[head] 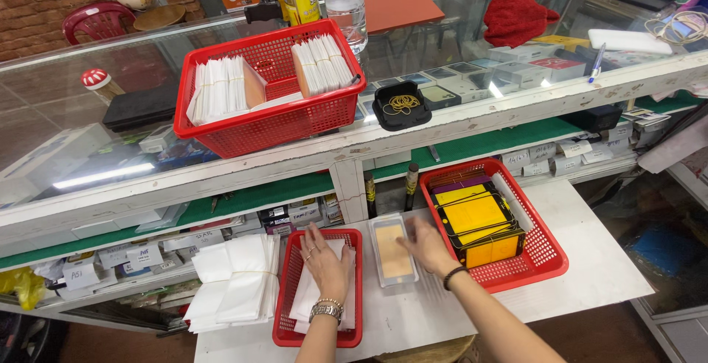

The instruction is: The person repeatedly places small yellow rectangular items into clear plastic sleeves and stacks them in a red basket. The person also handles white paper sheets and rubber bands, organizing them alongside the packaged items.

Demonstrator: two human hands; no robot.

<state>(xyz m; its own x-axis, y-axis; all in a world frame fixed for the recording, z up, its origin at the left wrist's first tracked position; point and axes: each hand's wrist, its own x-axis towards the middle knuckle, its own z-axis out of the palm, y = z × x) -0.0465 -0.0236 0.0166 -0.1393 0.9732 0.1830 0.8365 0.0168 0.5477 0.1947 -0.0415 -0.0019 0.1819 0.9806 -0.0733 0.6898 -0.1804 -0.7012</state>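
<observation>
A flat, clear plastic tray holding a pale tan rectangular sheet [392, 251] lies on the white worktop [590, 267], in the gap between two red plastic baskets. Its long axis runs away from the person, toward the glass counter [66, 134]. The right hand [424, 247] is the nearer one: it rests open, palm down, fingers spread, against the tray's right long edge, so the tray sits just to that hand's left and touches its fingertips. The hand grips nothing that can be seen.

The left hand [324, 263] lies further off, on the other side of the tray. It is open and flat, pressed on a stack of white paper sleeves inside the small red mesh basket [289, 289], whose right wall stands just beside the tray's left edge. To the right of the right hand, the larger red mesh basket [542, 249] holds yellow and black flat packets [478, 226] bound with rubber bands
</observation>
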